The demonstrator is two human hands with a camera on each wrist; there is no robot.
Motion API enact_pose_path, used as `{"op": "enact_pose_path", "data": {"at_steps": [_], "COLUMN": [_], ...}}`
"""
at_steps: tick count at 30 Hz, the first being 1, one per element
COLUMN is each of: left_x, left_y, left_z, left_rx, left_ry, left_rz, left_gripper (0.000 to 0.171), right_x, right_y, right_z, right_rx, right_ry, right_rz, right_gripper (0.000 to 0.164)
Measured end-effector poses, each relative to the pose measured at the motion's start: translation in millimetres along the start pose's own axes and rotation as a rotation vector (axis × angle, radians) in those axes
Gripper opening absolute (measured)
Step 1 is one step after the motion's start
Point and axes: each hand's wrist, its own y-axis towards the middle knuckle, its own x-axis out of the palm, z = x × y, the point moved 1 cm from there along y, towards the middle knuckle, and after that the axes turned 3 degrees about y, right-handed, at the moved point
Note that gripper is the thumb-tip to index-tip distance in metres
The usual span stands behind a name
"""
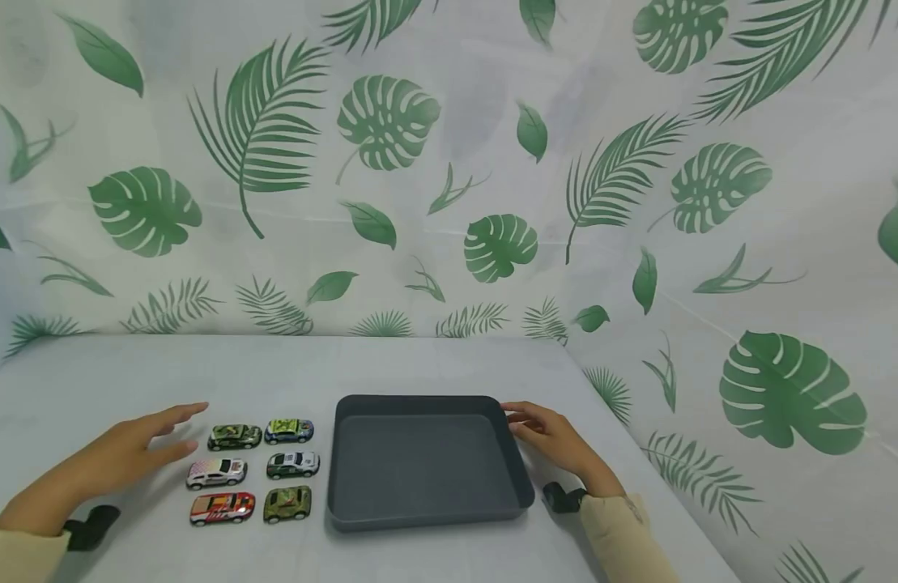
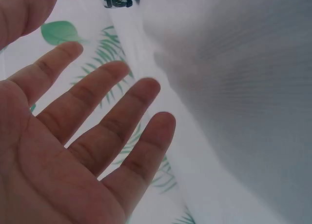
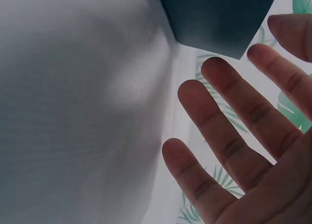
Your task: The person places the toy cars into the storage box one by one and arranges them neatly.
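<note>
My left hand (image 1: 131,449) is just left of the toy cars, fingers extended and holding nothing. Nearest to it are a dark camouflage car (image 1: 234,437) and a white-and-pink car (image 1: 216,474). A red-orange car (image 1: 223,508) stands in front of these. The second column has a yellow-green and blue car (image 1: 289,431), a white-and-dark-green car (image 1: 293,465) and an olive camouflage car (image 1: 287,504). At the right rim of a dark grey tray (image 1: 427,522) is my right hand (image 1: 551,437), its fingers spread in the right wrist view; whether a fingertip touches the tray I cannot tell.
A white cloth (image 1: 274,555) covers the table under the cars and tray. Behind and to the right hang white sheets (image 1: 449,186) printed with green leaves. Each wrist wears a black strap (image 1: 91,528).
</note>
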Motion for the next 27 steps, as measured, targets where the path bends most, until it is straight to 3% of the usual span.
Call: {"op": "enact_pose_path", "data": {"at_steps": [5,11,17,27], "left_x": [-2.9,-5.5,-4.9,-0.7], "left_y": [2.0,4.1,13.8,29.5], "left_z": [-0.8,0.0,4.9,9.9], "left_rx": [0.016,0.086,0.165,0.167], "left_ry": [-0.035,-0.136,-0.236,-0.249], "left_rz": [0.009,-0.007,-0.045,-0.085], "left_gripper": [0.066,0.059,0.055,0.055], "right_x": [2.2,6.1,6.2,8.3], "right_y": [7.9,12.5,10.9,12.1], "right_z": [2.8,10.7,16.8,17.9], "right_rx": [0.007,0.041,0.072,0.085], "right_ry": [0.040,0.156,0.220,0.230], "right_rz": [-0.026,-0.066,-0.046,-0.052], "right_gripper": [0.044,0.048,0.051,0.050]}}
